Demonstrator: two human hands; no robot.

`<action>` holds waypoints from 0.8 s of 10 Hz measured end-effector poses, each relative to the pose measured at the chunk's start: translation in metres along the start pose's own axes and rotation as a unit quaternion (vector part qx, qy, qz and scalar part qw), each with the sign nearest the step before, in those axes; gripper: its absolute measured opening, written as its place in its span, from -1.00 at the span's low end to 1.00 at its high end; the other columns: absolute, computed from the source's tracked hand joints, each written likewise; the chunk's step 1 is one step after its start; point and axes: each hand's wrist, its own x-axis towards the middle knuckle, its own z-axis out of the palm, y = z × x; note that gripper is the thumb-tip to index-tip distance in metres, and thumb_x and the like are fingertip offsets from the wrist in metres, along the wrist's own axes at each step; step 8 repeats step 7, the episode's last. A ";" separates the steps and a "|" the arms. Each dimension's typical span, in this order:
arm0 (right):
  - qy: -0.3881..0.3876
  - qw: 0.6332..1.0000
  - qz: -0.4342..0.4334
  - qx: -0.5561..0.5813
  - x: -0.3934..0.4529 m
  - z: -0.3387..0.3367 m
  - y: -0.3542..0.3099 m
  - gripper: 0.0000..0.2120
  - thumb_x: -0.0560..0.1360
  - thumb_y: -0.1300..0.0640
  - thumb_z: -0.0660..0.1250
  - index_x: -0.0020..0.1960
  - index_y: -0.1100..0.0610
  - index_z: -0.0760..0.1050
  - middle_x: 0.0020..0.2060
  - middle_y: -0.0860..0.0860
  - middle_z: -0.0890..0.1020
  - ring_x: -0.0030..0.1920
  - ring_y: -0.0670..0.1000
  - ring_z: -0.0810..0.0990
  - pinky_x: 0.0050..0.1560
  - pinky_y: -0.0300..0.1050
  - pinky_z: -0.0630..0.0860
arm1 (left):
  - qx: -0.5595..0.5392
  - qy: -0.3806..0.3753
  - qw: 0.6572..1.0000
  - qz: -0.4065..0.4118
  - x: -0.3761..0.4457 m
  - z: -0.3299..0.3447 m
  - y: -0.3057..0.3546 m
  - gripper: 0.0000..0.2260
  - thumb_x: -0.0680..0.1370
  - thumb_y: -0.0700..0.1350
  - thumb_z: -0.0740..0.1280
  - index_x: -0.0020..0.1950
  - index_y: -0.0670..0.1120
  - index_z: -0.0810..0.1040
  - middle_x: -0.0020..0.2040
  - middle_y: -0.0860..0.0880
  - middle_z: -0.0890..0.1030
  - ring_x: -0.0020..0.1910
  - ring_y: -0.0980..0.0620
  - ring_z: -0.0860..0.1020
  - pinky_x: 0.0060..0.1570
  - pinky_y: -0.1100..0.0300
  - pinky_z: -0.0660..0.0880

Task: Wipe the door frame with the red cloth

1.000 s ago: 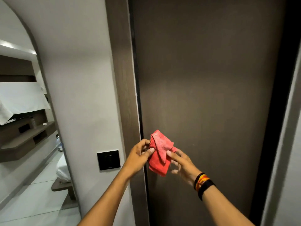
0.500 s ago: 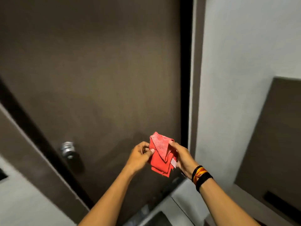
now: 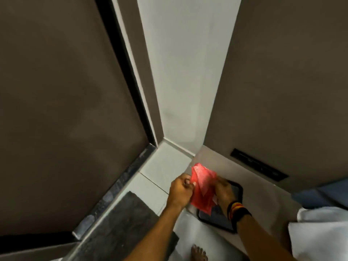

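Note:
The red cloth (image 3: 202, 187) is bunched between both hands, low in the view above the floor. My left hand (image 3: 179, 192) pinches its left edge, and my right hand (image 3: 223, 190), with dark and orange bands at the wrist, grips its right side. The door frame (image 3: 140, 91) runs as a pale strip with a black gap from the top centre down to the floor corner, up and left of the hands. The dark brown door (image 3: 66, 110) fills the left side. The cloth is apart from the frame.
A dark doormat (image 3: 122, 228) lies on the pale tiled floor (image 3: 163, 164) by the threshold. A black tray (image 3: 226, 217) rests on a low surface under my right hand. A brown wall panel (image 3: 282, 91) stands at the right, white fabric (image 3: 320, 236) at the lower right, and a bare foot (image 3: 198, 253) at the bottom.
The view has swung right and down from the door's handle side to the floor corner of the frame. Both hands kept hold of the red cloth.

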 end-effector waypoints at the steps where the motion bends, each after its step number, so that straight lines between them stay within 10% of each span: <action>1: 0.041 0.997 0.059 0.007 0.036 -0.041 0.052 -0.83 0.61 0.31 0.29 0.13 0.25 0.64 -0.14 0.11 0.70 -0.16 0.09 0.65 -0.16 -0.10 0.56 | -0.004 -0.044 0.997 -0.065 0.017 0.064 -0.041 -0.91 0.59 -0.23 0.35 -0.01 -0.10 0.64 -0.07 -0.14 0.69 -0.11 -0.04 0.59 0.06 -0.05 0.62; 3: 0.107 0.986 0.124 -0.022 0.101 -0.083 0.127 -0.78 0.58 0.39 0.31 0.19 0.34 0.60 0.07 0.31 0.67 -0.02 0.21 0.62 -0.24 -0.10 0.60 | 0.006 -0.137 0.977 -0.162 0.059 0.138 -0.109 -0.75 0.60 -0.19 0.36 0.27 -0.04 0.62 0.19 -0.06 0.69 0.16 -0.08 0.66 0.26 0.02 0.61; 5: 0.110 0.982 0.120 -0.100 0.152 -0.091 0.154 -0.70 0.67 0.20 0.21 0.34 0.28 0.54 0.18 0.30 0.65 0.15 0.29 0.62 0.28 0.22 0.54 | 0.040 -0.199 0.968 -0.146 0.085 0.170 -0.147 -0.67 0.66 -0.13 0.24 0.43 0.02 0.52 0.29 -0.12 0.67 0.19 -0.10 0.66 0.32 0.00 0.58; 8: 0.110 0.937 -0.077 -0.321 0.120 -0.070 0.142 -0.47 0.68 0.11 0.14 0.63 0.19 0.17 0.60 0.18 0.27 0.61 0.19 0.22 0.61 0.14 0.19 | 0.234 -0.085 0.966 0.064 0.070 0.156 -0.142 -0.51 0.74 0.05 -0.01 0.68 0.01 0.10 0.69 -0.01 0.16 0.67 0.00 0.15 0.65 0.12 0.12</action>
